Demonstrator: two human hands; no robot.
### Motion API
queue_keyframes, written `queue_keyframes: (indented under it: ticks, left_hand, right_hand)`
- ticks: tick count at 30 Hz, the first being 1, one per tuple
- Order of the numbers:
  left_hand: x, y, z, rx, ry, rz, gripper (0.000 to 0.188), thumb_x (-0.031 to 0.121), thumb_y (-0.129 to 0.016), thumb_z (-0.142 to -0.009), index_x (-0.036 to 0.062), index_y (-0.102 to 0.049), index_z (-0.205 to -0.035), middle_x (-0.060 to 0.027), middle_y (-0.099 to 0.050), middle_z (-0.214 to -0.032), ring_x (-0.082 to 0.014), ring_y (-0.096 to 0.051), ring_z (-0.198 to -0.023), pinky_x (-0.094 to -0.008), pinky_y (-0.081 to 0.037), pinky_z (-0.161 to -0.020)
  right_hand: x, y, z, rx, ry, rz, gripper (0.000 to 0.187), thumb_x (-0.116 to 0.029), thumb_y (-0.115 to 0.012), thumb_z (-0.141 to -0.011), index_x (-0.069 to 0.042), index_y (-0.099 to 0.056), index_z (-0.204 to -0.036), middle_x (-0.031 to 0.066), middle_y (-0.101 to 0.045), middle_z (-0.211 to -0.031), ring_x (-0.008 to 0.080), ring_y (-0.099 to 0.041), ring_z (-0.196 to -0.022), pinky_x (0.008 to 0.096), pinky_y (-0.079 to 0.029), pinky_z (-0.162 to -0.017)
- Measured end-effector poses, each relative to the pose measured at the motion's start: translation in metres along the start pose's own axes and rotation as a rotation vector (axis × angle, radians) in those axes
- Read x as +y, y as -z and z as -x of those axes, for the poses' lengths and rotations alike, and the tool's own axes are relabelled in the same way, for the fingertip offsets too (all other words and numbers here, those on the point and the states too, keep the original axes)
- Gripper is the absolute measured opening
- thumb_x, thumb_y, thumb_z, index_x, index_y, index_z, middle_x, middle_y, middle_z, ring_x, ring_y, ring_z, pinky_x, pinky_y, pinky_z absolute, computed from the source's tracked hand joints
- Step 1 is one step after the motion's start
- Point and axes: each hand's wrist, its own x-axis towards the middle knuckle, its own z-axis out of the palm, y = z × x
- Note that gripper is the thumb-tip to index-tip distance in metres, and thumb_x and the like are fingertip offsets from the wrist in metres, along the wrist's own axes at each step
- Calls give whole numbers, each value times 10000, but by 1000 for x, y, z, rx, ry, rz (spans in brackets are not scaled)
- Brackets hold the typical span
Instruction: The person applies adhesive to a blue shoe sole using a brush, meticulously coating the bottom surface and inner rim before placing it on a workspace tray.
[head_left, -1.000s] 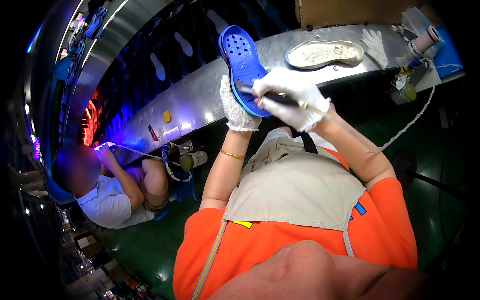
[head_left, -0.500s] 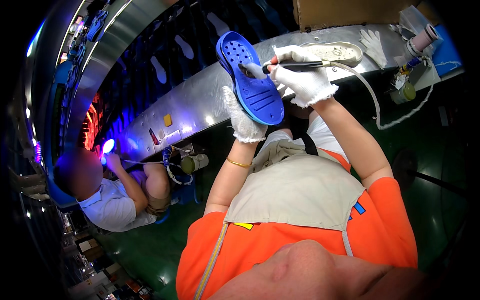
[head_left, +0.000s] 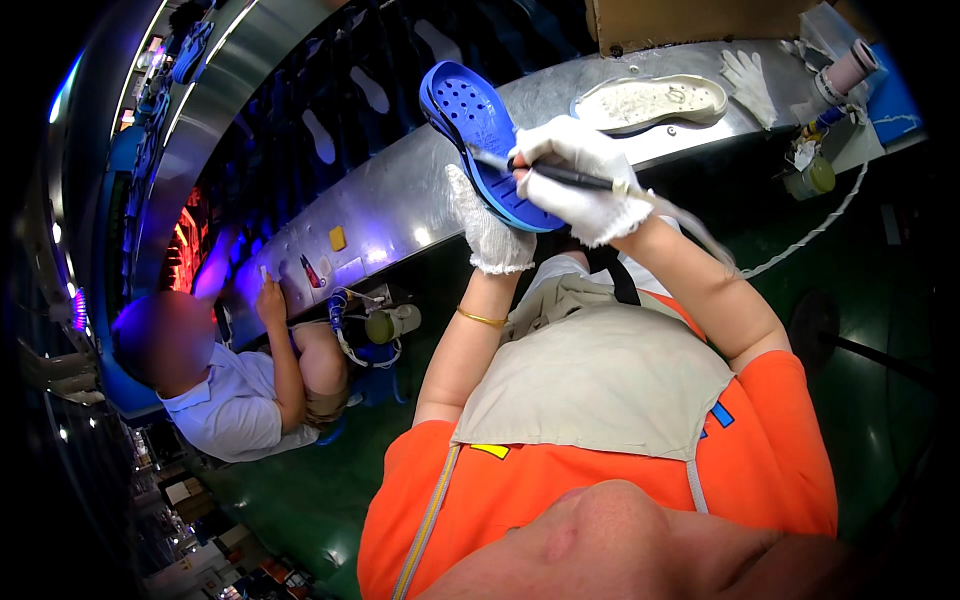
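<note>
My left hand (head_left: 490, 230), in a white knit glove, grips a blue shoe sole (head_left: 475, 112) from below near its lower end. Small holes dot the sole's far end, and its raised rim faces up toward me. In my gloved right hand (head_left: 582, 180) is a brush (head_left: 565, 176) with a black handle and a hose on its back end. Its pale bristles touch or hover just by the sole's left rim, around mid-length; contact is hard to tell. My right hand covers much of the sole's lower right part.
A white shoe sole (head_left: 650, 103) and a white glove (head_left: 748, 88) lie on the metal bench (head_left: 400, 215). Past it runs a dark conveyor (head_left: 400, 60) with pale insoles. A capped jar (head_left: 815, 180) hangs at right. A co-worker (head_left: 235, 390) sits at left.
My right hand and brush have shifted down and left, from the sole's middle to its left rim. The sole has tilted slightly. The co-worker's raised hand has moved, and the bright glow there is gone.
</note>
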Motion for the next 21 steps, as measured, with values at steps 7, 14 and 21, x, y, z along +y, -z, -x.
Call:
queue_keyframes:
  ticks: [7,14,21]
  left_hand:
    - [6,-11,1,47,11,29,655,604,-335,-899,81,-443,-1278,-114,-528,-1218,-252,-526,-1101,-385,-406,-994]
    - [12,-1,0,-141,72,19,688,642,-325,-884,73,-460,-1247,-121,-542,-1165,-242,-546,-1039,-380,-463,-921]
    - [11,-22,7,-168,180,19,668,608,-257,-908,126,-395,-1349,-122,-516,-1266,-327,-523,-1125,-496,-413,-975]
  right_hand:
    - [0,12,-5,138,-509,-342,143,-24,-617,-793,-23,-596,-934,65,-645,-896,113,-615,-829,258,-497,-736]
    - [-7,10,2,-116,-479,-299,149,-99,-662,-799,-38,-610,-925,50,-634,-850,108,-612,-776,248,-495,-731]
    - [23,22,-42,155,11,2,142,-19,-622,-831,-13,-597,-971,65,-635,-952,117,-612,-893,261,-494,-813]
